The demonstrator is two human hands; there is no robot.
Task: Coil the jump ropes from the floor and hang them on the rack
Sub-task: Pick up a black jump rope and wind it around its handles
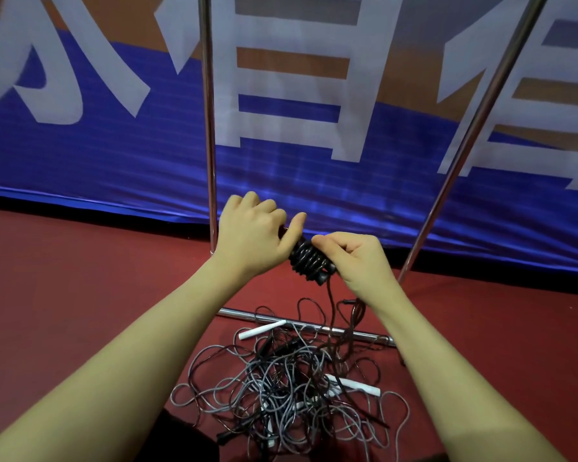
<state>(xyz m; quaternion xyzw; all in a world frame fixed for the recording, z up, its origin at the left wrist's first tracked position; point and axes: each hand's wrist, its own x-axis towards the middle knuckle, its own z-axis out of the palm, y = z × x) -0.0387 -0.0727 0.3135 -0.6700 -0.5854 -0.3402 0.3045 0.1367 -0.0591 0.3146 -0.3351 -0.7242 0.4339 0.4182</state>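
I hold a dark jump rope [309, 261] wound in tight turns around its black handles, above the floor. My left hand [254, 231] grips the upper left end of the bundle, fingers curled. My right hand [354, 258] grips the lower right end, thumb and fingers pinching the cord. The loose dark cord hangs from the bundle down into a tangled pile of grey and black jump ropes [281, 388] with white handles [262, 329] on the red floor. The metal rack's uprights [209, 128] and base bar [244, 315] stand behind the pile.
A blue and orange banner [97, 145] with large white characters hangs behind the rack. A second slanted rack upright [474, 128] rises at the right. Red floor [80, 278] spreads to the left and right of the pile.
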